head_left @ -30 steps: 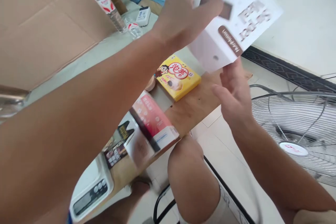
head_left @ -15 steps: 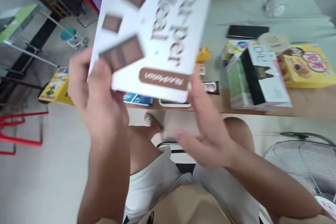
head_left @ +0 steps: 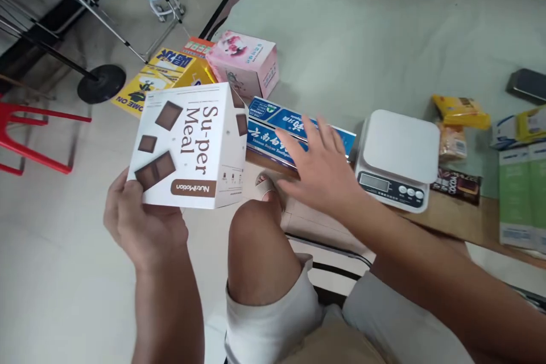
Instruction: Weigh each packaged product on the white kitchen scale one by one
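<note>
My left hand [head_left: 143, 222] grips the lower left corner of a white meal box [head_left: 187, 142] printed with brown squares and "Su-per Meal". The box is held up at the left, off the table's edge, its side panel turned to the right. Fingers spread, my right hand [head_left: 319, 165] hovers over or rests on blue toothpaste boxes [head_left: 273, 142]; whether it touches them I cannot tell. It holds nothing. To its right stands a white kitchen scale [head_left: 398, 153] with nothing on its plate.
Behind the meal box are a pink box [head_left: 247, 60] and a yellow box [head_left: 166, 74]. Right of the scale lie a yellow snack packet [head_left: 460, 111], a dark cocoa bar [head_left: 458, 185] and green boxes [head_left: 522, 199]. A red chair [head_left: 34, 136] stands at far left.
The view has swung left. The meal box, held close before, is now lower and farther left in my left hand. My right hand has left the box and moved over the toothpaste boxes.
</note>
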`<state>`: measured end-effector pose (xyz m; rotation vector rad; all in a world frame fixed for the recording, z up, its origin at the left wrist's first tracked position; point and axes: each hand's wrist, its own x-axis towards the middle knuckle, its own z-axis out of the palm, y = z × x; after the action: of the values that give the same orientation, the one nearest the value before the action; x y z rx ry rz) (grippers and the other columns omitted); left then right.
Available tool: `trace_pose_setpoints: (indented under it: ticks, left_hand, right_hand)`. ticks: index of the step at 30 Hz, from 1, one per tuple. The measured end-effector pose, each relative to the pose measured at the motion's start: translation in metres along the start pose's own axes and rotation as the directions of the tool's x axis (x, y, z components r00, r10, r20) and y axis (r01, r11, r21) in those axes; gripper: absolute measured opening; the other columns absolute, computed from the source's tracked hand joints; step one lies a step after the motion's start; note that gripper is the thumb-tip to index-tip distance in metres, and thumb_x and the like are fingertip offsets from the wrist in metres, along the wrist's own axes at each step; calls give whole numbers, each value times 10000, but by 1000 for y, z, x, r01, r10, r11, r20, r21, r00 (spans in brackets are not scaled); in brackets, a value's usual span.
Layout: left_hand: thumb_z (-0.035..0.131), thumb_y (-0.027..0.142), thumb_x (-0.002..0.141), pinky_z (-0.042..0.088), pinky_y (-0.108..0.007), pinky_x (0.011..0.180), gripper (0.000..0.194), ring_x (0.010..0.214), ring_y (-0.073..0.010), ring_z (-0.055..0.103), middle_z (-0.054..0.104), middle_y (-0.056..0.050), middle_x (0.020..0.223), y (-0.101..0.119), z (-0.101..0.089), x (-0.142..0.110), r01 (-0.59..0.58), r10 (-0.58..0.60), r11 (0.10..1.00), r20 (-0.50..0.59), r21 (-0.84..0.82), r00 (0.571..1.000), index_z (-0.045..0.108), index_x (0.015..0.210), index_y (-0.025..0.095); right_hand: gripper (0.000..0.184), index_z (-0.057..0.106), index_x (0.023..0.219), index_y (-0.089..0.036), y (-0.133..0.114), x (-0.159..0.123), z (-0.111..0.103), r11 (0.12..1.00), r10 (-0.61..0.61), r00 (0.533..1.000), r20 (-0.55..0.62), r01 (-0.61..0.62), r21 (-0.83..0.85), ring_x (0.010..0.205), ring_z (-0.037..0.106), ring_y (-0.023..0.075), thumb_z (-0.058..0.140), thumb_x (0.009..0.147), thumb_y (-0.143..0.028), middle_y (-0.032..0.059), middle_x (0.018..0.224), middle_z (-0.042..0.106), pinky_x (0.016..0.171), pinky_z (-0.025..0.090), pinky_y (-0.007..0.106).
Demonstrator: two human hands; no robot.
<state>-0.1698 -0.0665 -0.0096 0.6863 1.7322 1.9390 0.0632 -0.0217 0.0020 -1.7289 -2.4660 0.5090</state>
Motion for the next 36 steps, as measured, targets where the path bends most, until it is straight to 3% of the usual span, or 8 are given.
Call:
trace_pose_setpoints:
  ticks: [3,9,14,19,25,28,31,36]
  left_hand:
    - [639,262,819,552,-588,1146,332,1222,-341,725,810,-59,1135,-15,-2,15,-6,3,997,-39,-72,999,807,1102,214]
    - [643,235,844,631,-427,999,260,1094,-255,761,805,-46,1017,-24,10,29,-32,25,989,-52,-143,998,807,1038,180]
    - [650,280,860,638,-346,814,267,1025,-235,750,786,-63,1010,-29,19,36,-34,31,992,-21,-120,999,797,1054,168]
    - [635,272,853,608,-319,807,286,958,-210,739,766,-79,988,-36,24,50,-23,14,988,-56,-154,998,778,1050,121]
    - [671,309,867,558,-292,690,269,825,-177,703,730,-54,903,-50,29,55,59,-60,996,-11,-59,998,751,1052,130]
    - [651,301,911,568,-315,812,189,877,-173,699,733,-50,919,-58,35,56,14,-17,999,-50,-46,999,730,995,151]
    - [600,359,970,574,-348,924,189,947,-194,713,732,-57,946,-66,41,59,-16,14,999,-55,-35,998,664,949,183]
    - [525,453,995,575,-336,1029,253,1171,-204,712,720,-73,1172,-76,53,62,9,-11,999,-63,-35,998,544,1103,225]
  right_hand:
    - [934,327,1662,-321,14,21,-3,989,85,993,85,-73,-130,1628,175,529,757,861,-536,213,1767,192,1283,194,737]
    - [795,416,1615,-335,32,19,-3,975,35,998,49,-24,-222,1463,462,496,670,902,-581,231,1616,429,1183,379,695]
    - [776,438,1605,-292,45,11,-5,973,-4,1000,28,10,-232,1481,431,502,660,904,-540,256,1614,414,1185,379,693]
    - [755,479,1581,-277,52,10,-3,975,-30,999,15,33,-220,1486,435,498,667,901,-546,257,1608,421,1203,378,675]
    - [779,484,1561,-294,57,7,5,976,-56,997,-60,42,-212,1531,396,511,719,867,-559,216,1655,402,1210,358,723]
    - [806,498,1554,-263,43,5,3,975,-69,993,-95,47,-216,1583,304,534,761,842,-533,247,1702,333,1226,285,782]
    - [699,527,1541,-289,10,10,1,967,-198,978,-67,183,-178,1618,283,467,735,892,-442,217,1715,348,1264,268,751]
    - [697,458,1596,-377,-43,31,11,933,-342,940,6,341,-116,1634,287,386,682,939,-313,173,1711,375,1301,258,692]
